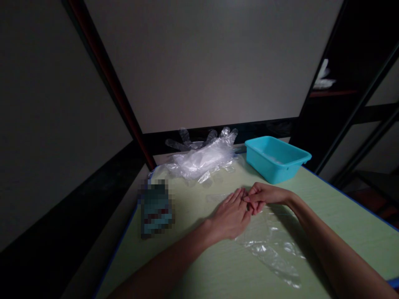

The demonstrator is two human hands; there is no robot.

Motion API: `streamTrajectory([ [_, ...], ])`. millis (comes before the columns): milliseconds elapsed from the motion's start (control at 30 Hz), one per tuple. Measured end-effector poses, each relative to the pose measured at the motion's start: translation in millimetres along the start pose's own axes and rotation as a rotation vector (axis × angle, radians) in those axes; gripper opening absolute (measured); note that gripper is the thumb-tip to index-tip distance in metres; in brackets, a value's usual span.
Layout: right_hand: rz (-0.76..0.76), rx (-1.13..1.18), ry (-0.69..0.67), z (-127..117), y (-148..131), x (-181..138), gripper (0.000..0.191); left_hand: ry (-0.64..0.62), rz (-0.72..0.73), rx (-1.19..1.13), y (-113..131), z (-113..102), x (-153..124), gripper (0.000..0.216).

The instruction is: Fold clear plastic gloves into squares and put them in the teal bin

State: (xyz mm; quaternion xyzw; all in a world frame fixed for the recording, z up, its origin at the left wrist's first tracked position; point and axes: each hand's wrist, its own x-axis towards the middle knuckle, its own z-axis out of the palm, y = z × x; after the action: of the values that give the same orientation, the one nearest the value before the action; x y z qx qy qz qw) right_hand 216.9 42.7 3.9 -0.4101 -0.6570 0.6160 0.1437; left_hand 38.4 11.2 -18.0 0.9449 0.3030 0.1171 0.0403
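A: Where's the film, going by the tub?
B: Pale table [224,274] under everything, crinkly see-through heap [199,161] left of the tub [264,166] (smooth turquoise plastic). Film [266,243]'s on the tub's near side, clear, wrinkly, long axis slanting down-right from the hands.
A: Hands?
B: Left [231,214]'s flat on it, palm down. Right [259,197], nearer the tub, is curled at left's fingertips, pinching something; can't tell what.
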Motion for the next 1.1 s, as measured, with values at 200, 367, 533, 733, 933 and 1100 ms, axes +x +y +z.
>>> streamTrajectory([
  [200,0.036,-0.005,-0.007,1,-3,-2,0.038,-0.061,-0.078,-0.049,-11,-6,-4,0.049],
  [367,0.070,0.030,-0.011,1,-5,-2,0.039,-0.060,-0.111,-0.001,-26,-10,-17,0.050],
  [533,0.068,0.027,-0.003,1,-4,-1,0.041,-0.079,-0.121,0.079,-40,-11,-31,0.050],
  [733,0.047,0.035,-0.018,-2,0,0,0.038,-0.075,-0.133,0.114,-46,-9,-36,0.051],
  [933,0.007,0.074,-0.048,-4,5,-2,0.037,-0.068,-0.135,0.111,-43,-11,-36,0.051],
  [1100,-0.031,0.055,0.001,-4,-2,-7,0.038,-0.072,-0.131,0.105,-42,-13,-36,0.051],
])
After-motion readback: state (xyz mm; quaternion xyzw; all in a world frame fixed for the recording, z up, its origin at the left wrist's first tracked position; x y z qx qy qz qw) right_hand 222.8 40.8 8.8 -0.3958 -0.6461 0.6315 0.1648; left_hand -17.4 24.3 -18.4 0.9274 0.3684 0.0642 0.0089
